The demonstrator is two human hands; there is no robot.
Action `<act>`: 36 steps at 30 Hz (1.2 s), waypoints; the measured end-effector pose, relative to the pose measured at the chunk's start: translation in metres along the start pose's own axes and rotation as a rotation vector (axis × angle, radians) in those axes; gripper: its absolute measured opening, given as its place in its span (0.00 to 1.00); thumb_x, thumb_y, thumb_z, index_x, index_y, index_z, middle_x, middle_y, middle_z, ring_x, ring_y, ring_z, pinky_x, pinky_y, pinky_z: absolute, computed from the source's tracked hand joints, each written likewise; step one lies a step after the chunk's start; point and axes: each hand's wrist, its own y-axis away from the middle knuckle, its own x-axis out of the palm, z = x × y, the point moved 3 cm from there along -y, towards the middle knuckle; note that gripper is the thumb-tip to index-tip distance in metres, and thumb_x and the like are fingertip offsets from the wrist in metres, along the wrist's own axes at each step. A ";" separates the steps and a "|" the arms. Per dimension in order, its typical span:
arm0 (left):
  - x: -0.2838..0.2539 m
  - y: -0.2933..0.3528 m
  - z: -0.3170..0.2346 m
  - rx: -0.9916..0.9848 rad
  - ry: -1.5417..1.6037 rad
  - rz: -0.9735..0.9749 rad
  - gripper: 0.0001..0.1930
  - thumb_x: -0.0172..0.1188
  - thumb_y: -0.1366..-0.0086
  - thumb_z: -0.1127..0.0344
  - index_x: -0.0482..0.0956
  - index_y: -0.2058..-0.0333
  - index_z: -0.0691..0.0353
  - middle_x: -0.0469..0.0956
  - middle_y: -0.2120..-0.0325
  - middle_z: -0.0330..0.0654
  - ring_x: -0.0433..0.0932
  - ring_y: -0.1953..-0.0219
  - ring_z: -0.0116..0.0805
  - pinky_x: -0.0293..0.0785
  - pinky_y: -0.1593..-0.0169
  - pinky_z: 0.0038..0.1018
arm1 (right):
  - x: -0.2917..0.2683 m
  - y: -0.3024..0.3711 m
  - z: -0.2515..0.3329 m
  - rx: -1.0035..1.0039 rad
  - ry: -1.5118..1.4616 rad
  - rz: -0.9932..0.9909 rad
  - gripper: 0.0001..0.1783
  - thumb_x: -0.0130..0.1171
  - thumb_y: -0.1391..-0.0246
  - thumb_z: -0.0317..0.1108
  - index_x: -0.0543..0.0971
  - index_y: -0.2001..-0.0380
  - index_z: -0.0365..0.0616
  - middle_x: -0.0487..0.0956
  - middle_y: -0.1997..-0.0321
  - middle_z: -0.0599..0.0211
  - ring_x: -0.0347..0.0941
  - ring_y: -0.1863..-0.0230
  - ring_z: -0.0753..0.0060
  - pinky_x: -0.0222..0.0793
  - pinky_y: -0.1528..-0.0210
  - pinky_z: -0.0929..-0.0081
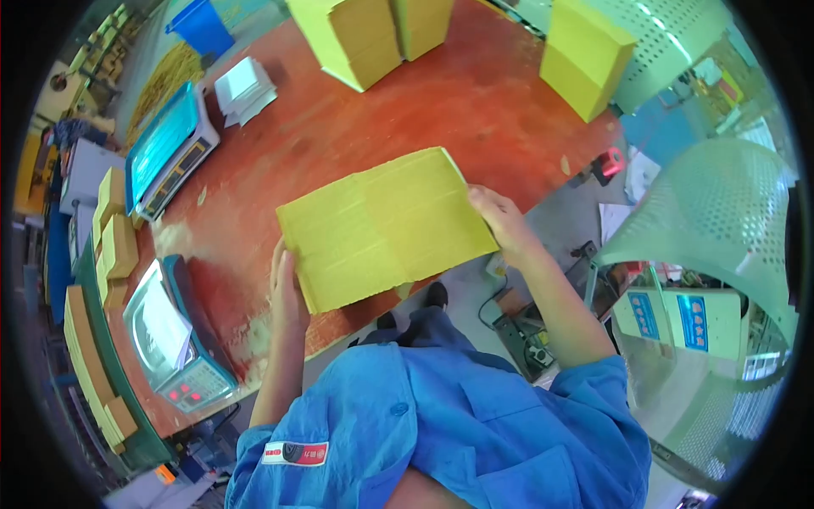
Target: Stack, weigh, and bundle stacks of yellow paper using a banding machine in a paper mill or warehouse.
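A yellowish-brown cardboard carton (386, 225) is held up at a slight tilt in front of my body, over the near edge of the red table. A faint crease runs across its middle, and its lower edge is ragged. Whether it is folded flat or has depth, I cannot tell. My left hand (288, 288) presses its fingers along the carton's left edge. At the opposite end my right hand (504, 222) grips the edge, thumb on the top face and the other fingers partly hidden beneath.
Standing cartons (360, 42) are at the table's far side, another carton (585, 64) at its far right corner. Two scales (174, 153) and a stack of white papers (244, 89) occupy the left. A perforated green chair (704, 204) is on the right.
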 end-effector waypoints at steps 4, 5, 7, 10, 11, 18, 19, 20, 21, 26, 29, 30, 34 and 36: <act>0.001 -0.002 0.007 -0.012 -0.114 -0.111 0.23 0.44 0.28 0.60 0.62 0.39 0.66 0.68 0.43 0.45 0.65 0.41 0.33 0.60 0.38 0.30 | -0.002 0.005 0.001 0.060 -0.053 -0.046 0.23 0.47 0.34 0.43 0.72 0.46 0.36 0.76 0.49 0.65 0.71 0.48 0.76 0.64 0.45 0.77; 0.015 0.001 0.000 -0.019 -0.107 -0.115 0.23 0.44 0.28 0.60 0.62 0.39 0.66 0.67 0.43 0.45 0.65 0.40 0.33 0.59 0.38 0.29 | 0.001 0.007 0.004 0.047 -0.047 -0.042 0.23 0.46 0.34 0.43 0.72 0.45 0.36 0.76 0.48 0.65 0.71 0.48 0.76 0.65 0.45 0.76; 0.023 0.005 -0.004 -0.030 -0.029 -0.152 0.23 0.44 0.28 0.60 0.62 0.39 0.66 0.67 0.43 0.45 0.64 0.40 0.32 0.59 0.37 0.29 | -0.001 0.008 0.006 0.036 -0.037 -0.013 0.23 0.45 0.33 0.43 0.71 0.45 0.35 0.76 0.48 0.64 0.71 0.47 0.76 0.65 0.45 0.76; 0.026 0.008 -0.005 -0.056 0.098 -0.167 0.23 0.43 0.27 0.60 0.63 0.40 0.66 0.68 0.43 0.45 0.64 0.40 0.32 0.59 0.38 0.28 | 0.003 0.004 0.002 0.068 -0.093 0.041 0.25 0.42 0.33 0.44 0.70 0.44 0.35 0.75 0.47 0.64 0.71 0.47 0.75 0.65 0.45 0.76; 0.026 0.008 -0.005 -0.069 0.143 -0.171 0.23 0.43 0.27 0.59 0.63 0.40 0.65 0.68 0.43 0.44 0.65 0.40 0.32 0.60 0.38 0.28 | 0.005 0.004 0.005 0.106 -0.146 0.003 0.26 0.41 0.32 0.45 0.69 0.43 0.35 0.75 0.47 0.64 0.71 0.47 0.75 0.65 0.45 0.75; 0.024 0.007 -0.010 -0.086 0.131 -0.184 0.22 0.45 0.28 0.57 0.66 0.42 0.65 0.72 0.48 0.42 0.71 0.46 0.30 0.67 0.44 0.26 | -0.006 0.001 -0.005 0.105 -0.106 0.008 0.27 0.41 0.32 0.46 0.69 0.42 0.34 0.74 0.45 0.62 0.70 0.46 0.75 0.64 0.44 0.74; 0.026 0.006 -0.012 -0.080 0.134 -0.185 0.22 0.45 0.28 0.57 0.66 0.42 0.65 0.72 0.48 0.42 0.71 0.46 0.30 0.67 0.44 0.26 | -0.006 0.000 -0.005 0.101 -0.102 0.012 0.27 0.41 0.32 0.46 0.69 0.42 0.34 0.74 0.45 0.62 0.70 0.46 0.75 0.64 0.44 0.74; 0.028 0.006 -0.014 -0.103 0.113 -0.206 0.22 0.46 0.28 0.57 0.66 0.42 0.65 0.73 0.49 0.42 0.71 0.47 0.30 0.67 0.45 0.26 | -0.005 0.001 -0.005 0.094 -0.103 -0.004 0.26 0.41 0.32 0.45 0.69 0.43 0.34 0.74 0.45 0.62 0.70 0.46 0.74 0.64 0.44 0.74; 0.028 0.007 -0.014 -0.129 0.090 -0.228 0.22 0.47 0.29 0.57 0.66 0.42 0.65 0.73 0.49 0.42 0.71 0.48 0.29 0.67 0.45 0.26 | -0.004 0.002 -0.005 0.091 -0.106 -0.023 0.26 0.41 0.32 0.44 0.69 0.43 0.34 0.74 0.46 0.62 0.70 0.47 0.74 0.65 0.44 0.73; 0.032 0.005 -0.018 -0.075 -0.003 -0.197 0.22 0.48 0.29 0.57 0.68 0.44 0.66 0.74 0.51 0.42 0.71 0.49 0.28 0.67 0.46 0.26 | -0.006 0.008 -0.006 0.052 -0.068 -0.043 0.24 0.43 0.33 0.44 0.71 0.45 0.35 0.75 0.47 0.62 0.71 0.47 0.73 0.64 0.44 0.74; 0.020 0.004 -0.016 -0.053 -0.267 -0.231 0.20 0.48 0.29 0.58 0.70 0.46 0.66 0.76 0.54 0.41 0.73 0.53 0.28 0.68 0.48 0.26 | 0.002 0.007 -0.004 0.075 -0.089 -0.097 0.23 0.45 0.34 0.43 0.72 0.46 0.36 0.76 0.49 0.65 0.71 0.48 0.75 0.64 0.45 0.75; 0.015 0.005 -0.016 -0.077 -0.199 -0.220 0.20 0.47 0.28 0.57 0.71 0.47 0.66 0.76 0.57 0.42 0.73 0.55 0.29 0.69 0.50 0.26 | 0.007 0.006 -0.003 0.076 -0.072 -0.089 0.22 0.45 0.34 0.43 0.73 0.47 0.37 0.76 0.50 0.66 0.71 0.50 0.75 0.65 0.46 0.75; 0.000 -0.007 -0.007 -0.123 -0.146 -0.171 0.21 0.44 0.27 0.54 0.74 0.51 0.66 0.77 0.64 0.42 0.75 0.62 0.29 0.71 0.56 0.27 | 0.006 0.005 0.003 0.130 -0.049 -0.071 0.21 0.45 0.34 0.41 0.73 0.48 0.37 0.76 0.50 0.67 0.72 0.51 0.76 0.66 0.48 0.76; 0.001 -0.014 -0.006 -0.157 -0.216 -0.158 0.21 0.42 0.27 0.53 0.74 0.53 0.66 0.77 0.64 0.41 0.74 0.63 0.28 0.72 0.58 0.27 | 0.002 0.005 0.004 0.134 -0.041 -0.087 0.21 0.45 0.34 0.41 0.73 0.48 0.36 0.77 0.51 0.66 0.71 0.50 0.76 0.66 0.47 0.76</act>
